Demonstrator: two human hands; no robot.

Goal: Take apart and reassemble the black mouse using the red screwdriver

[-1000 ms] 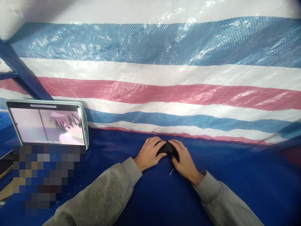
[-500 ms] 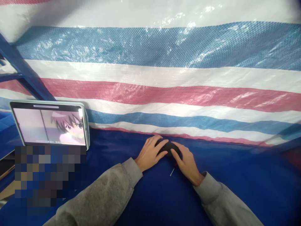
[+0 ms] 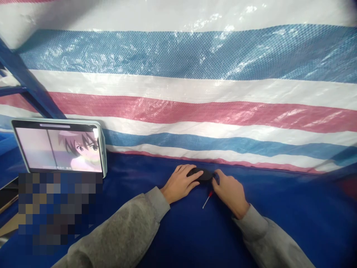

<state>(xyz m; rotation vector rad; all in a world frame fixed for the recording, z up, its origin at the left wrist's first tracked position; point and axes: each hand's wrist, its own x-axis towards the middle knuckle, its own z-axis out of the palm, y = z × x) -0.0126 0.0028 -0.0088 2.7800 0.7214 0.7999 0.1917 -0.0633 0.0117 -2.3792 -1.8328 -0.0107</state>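
A black, smoothly rounded object (image 3: 205,174), shaped like a computer mouse, lies on the dark blue surface between my hands. Its left part is gripped by my left hand (image 3: 181,183), with fingers over the far side and the thumb along the near side. At its right end, my right hand (image 3: 229,190) has thumb and forefinger curled in a pinch against the edge. A small screwdriver (image 3: 206,200) with a thin metal shaft and a red part rests just below the mouse, beside my right hand. My palms hide parts of both ends of the mouse.
On the left a tablet (image 3: 58,147) in a pale case stands upright, playing a cartoon. A pixelated patch covers what lies before it, beside a phone-like slab (image 3: 8,193). Striped plastic sheeting (image 3: 195,111) hangs behind; a blue metal frame (image 3: 41,93) stands at left.
My right hand has shifted right, from lying over the mouse to pinching at its right end, so more of the mouse and screwdriver shows. My left hand has barely moved.
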